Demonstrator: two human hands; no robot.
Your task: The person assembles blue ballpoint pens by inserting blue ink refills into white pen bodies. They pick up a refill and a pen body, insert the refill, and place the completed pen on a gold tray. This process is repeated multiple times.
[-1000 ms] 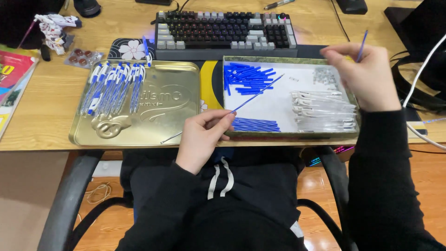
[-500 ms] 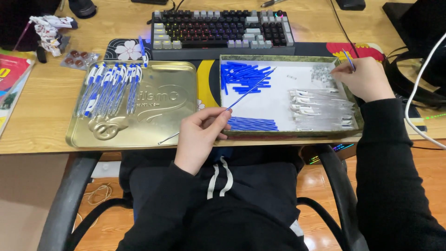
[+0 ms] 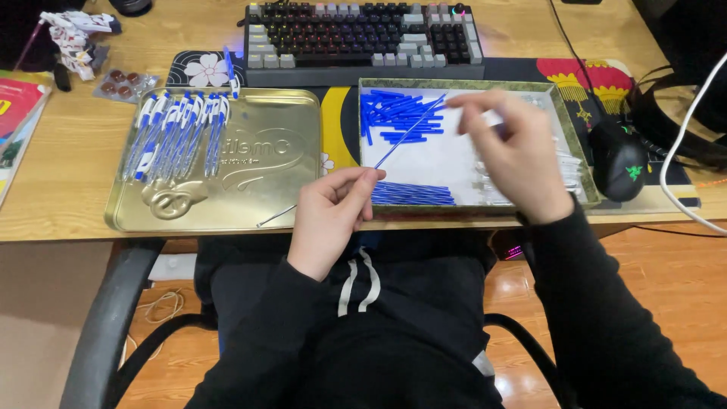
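Blue refill (image 3: 405,135) pinched in both my left hand (image 3: 329,216) and right hand (image 3: 515,155) over tray rim (image 3: 462,206); mouse (image 3: 619,160) crowds 3 o'clock.

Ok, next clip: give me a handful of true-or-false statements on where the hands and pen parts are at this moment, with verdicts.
1. The left hand pinches a thin blue refill that points up over the white tray. True.
2. The right hand rests on the black mouse. False: it is over the white tray, and the mouse lies untouched to its right.
3. Assembled blue and white pens lie on the gold tin lid. True.
4. The keyboard sits inside the white tray. False: it sits behind the tray on the desk.
5. Both hands grip the gold tin lid. False: neither does.
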